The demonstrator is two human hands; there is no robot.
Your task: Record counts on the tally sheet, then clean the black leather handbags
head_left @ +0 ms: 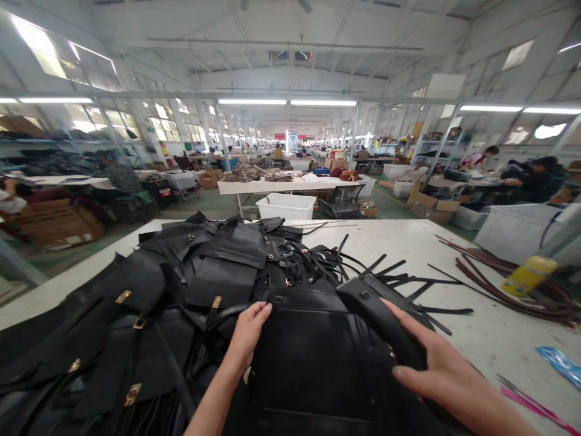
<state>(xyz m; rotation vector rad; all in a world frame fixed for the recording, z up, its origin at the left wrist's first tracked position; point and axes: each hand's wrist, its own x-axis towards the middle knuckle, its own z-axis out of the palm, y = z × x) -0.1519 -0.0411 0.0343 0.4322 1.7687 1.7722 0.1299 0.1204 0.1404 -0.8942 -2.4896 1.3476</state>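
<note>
Left hand (pixel 247 333) lying flat, fingers spread, on black bag (pixel 318 357) at near table (pixel 481 339) | right hand (pixel 436 369) pressing its flap, unclenched | bag looking soft, floppy, light; edges gripping best.

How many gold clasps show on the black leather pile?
5: gold clasps at upper left, centre, mid-left, far left, bottom. Smaller ones farther back; more may be hidden.

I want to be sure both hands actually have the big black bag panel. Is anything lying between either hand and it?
Nothing visible does. The left hand rests its fingers directly on the black bag panel at its top edge; the right hand lies on the folded flap at its right side.
</note>
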